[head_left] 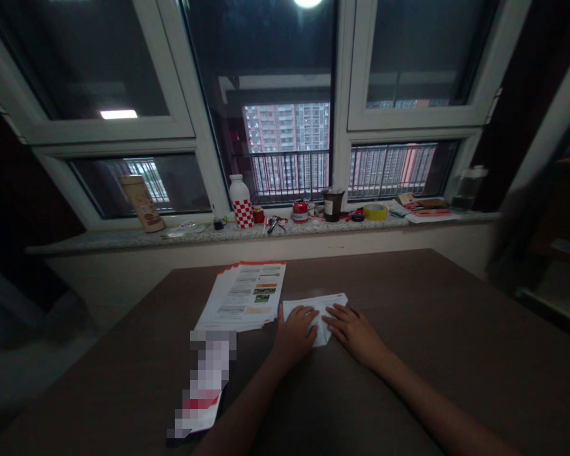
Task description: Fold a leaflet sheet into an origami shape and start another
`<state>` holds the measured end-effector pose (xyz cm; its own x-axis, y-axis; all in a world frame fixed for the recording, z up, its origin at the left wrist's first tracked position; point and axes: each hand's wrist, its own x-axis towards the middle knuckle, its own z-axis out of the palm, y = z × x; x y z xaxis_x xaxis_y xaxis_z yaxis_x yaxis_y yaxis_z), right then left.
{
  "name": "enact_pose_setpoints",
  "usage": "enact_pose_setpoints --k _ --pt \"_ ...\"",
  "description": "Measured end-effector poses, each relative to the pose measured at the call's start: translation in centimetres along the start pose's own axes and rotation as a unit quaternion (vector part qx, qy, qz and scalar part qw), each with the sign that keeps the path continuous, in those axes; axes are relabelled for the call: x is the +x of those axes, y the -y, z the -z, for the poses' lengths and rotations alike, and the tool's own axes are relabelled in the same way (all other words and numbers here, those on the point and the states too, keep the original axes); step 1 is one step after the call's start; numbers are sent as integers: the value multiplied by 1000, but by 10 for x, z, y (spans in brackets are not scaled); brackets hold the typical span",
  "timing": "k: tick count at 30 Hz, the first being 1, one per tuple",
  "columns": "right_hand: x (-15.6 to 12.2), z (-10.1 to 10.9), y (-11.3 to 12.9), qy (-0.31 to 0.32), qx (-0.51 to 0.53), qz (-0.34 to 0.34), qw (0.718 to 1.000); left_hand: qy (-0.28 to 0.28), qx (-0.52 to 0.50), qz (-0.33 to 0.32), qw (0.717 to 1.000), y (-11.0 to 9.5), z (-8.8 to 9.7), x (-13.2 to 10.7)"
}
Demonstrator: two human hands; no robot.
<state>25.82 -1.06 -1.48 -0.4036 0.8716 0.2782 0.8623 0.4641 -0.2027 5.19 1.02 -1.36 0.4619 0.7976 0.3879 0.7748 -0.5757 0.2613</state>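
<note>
Hands, both bare and palm down, lie on a small piece of white paper [322, 335] near the middle of a dark brown table [456, 354]. The left hand [295, 330] covers the paper's left part, its fingers loosely stretched, one of them along the left edge. The right hand [355, 330] comes in from the other side, fingers extended and slightly apart, tips resting on the paper's right part. Neither hand is closed around anything; both are open and fairly flat, touching the sheet from above. A narrow strip of paper shows between them, with the upper edge visible beyond the fingertips. The paper has an angled outline and looks folded, though the hands hide much of it. How hard the fingers press, I cannot tell.

Just to the left of the paper is a fanned stack of printed sheets [247, 294] with orange-red top edges. Nearer the viewer, beside the left forearm, lies an object masked by mosaic blocks [209, 373]. Beyond the table, a speckled windowsill [194, 237] holds a white bottle with red checks [241, 202], a tan cylinder [141, 204], a dark cup [332, 207] and a yellow roll [375, 212].
</note>
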Motion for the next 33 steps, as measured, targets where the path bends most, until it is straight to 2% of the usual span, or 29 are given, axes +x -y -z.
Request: enact_pose_setpoints --k 10,23,33 --pt "-1 1 1 -8 -1 -2 1000 -20 31 -2 999 1 -4 -2" --pt "-1 3 3 -12 -1 -4 1000 -19 26 -2 999 4 -7 -2" --pt "1 1 2 0 -5 -6 1000 -13 22 -7 1000 0 -2 -1"
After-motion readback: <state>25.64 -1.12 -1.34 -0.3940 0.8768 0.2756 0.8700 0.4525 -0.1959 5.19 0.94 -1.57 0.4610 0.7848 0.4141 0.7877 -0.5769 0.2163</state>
